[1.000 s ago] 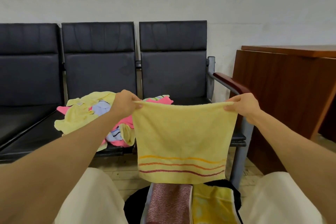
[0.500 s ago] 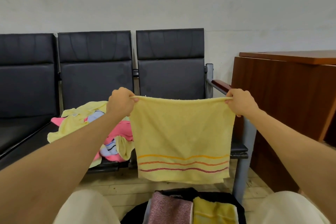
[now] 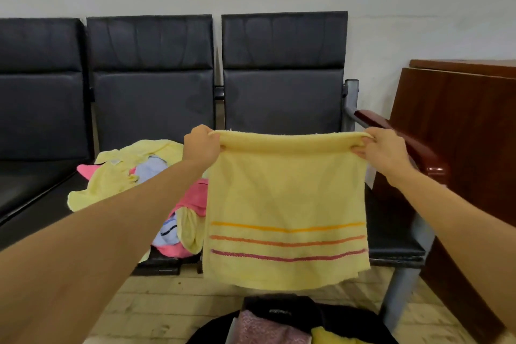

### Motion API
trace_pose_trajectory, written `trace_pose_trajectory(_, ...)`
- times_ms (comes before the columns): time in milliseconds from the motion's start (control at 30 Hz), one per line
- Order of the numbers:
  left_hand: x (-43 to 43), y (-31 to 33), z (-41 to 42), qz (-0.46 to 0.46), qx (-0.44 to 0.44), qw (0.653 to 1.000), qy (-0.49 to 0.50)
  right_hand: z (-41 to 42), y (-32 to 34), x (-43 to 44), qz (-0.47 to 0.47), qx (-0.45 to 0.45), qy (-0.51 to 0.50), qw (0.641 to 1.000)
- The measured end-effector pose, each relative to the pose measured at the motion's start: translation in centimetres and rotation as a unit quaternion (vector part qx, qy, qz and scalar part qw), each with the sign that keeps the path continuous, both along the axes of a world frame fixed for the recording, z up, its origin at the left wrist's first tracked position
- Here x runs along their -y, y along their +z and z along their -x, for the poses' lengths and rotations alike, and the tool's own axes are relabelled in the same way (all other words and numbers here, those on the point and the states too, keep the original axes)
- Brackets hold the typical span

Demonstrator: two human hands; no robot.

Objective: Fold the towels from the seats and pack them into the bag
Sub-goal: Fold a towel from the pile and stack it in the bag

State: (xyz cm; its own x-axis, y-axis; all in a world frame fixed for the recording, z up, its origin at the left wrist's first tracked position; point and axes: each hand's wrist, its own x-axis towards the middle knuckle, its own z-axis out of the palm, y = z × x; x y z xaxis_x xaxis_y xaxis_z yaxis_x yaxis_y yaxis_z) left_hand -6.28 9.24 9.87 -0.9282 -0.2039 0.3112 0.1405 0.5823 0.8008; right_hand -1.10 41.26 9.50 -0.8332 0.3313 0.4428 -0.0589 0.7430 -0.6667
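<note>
Head view: the left hand (image 3: 201, 143) and right hand (image 3: 384, 148) each pinch a top corner of a pale yellow terry towel with three coloured stripes (image 3: 284, 204), hanging flat in the air before the right end of the black padded bench (image 3: 391, 246). A heap of yellow, pink and blue towels (image 3: 134, 176) waits unfolded on the bench's middle seat. The black bag (image 3: 279, 313) on the floor already holds folded ones. I judge the task roughly midway. The wooden armrest (image 3: 396, 134) crowds the right hand; there is open room leftward and below.
</note>
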Motion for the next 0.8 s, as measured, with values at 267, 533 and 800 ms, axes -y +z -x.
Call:
trace_pose_trajectory(267,-1.2,-10.5,-0.5,0.037,0.043,0.996,-0.063,-0.8,-10.7,-0.2,-0.055,0.062,0.020,0.996)
trace_pose_trajectory(533,0.2,-18.5,-3.3,0.183,0.054,0.957,-0.217,-2.3,-17.0,-1.1,-0.152,0.191,0.089,0.966)
trace_pose_trajectory(800,0.5,-18.9,-1.0,0.186,0.061,0.952,-0.235,0.1,-18.2,-1.0,-0.125,0.181,0.086,0.972)
